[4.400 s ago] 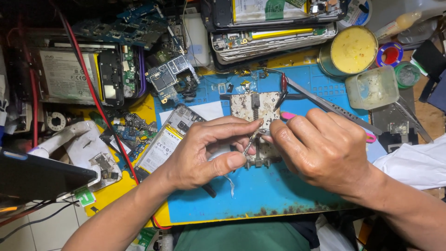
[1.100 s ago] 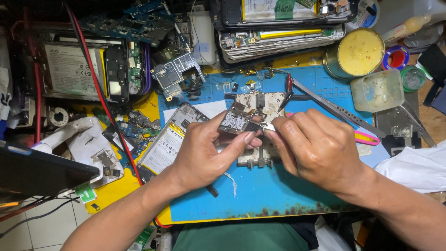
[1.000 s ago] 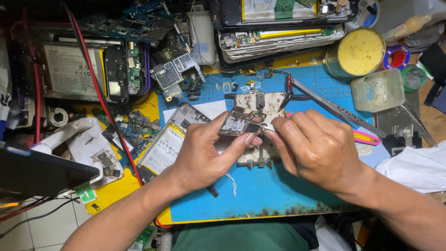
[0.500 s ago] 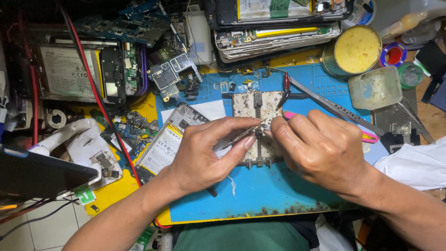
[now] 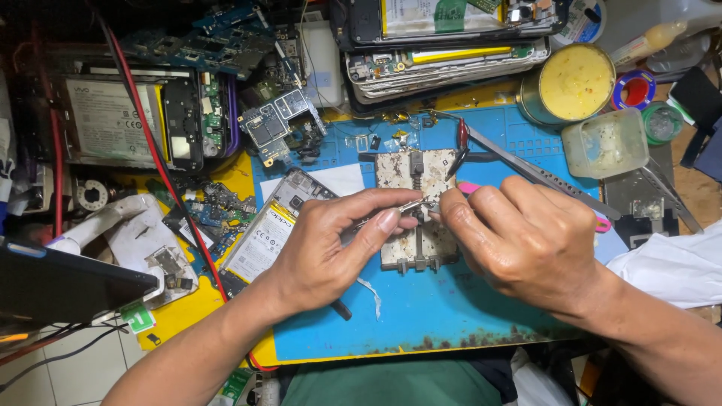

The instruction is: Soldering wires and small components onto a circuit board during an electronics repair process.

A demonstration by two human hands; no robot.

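Tweezers (image 5: 402, 207) pinched in the left hand (image 5: 331, 248), tips over the metal board holder (image 5: 417, 218) mid-mat.
Right hand (image 5: 526, 240) grips a small part I cannot make out; a slip could fling it into the far clutter of opened phones (image 5: 444, 45).

A single head-worn camera is supplying the only view. It is looking steeply down, almost straight from above, onto a workbench, and it is sitting close enough that the blue work mat (image 5: 451, 316) is filling the centre of the frame. The left hand (image 5: 331, 248) and right hand (image 5: 526, 240) are entering from the bottom edge with their forearms, so the lens is facing away from the wearer's body. The far bench edge, with a round yellow tin (image 5: 575, 83), is lying along the top of the frame. No second view is sharing this scene.
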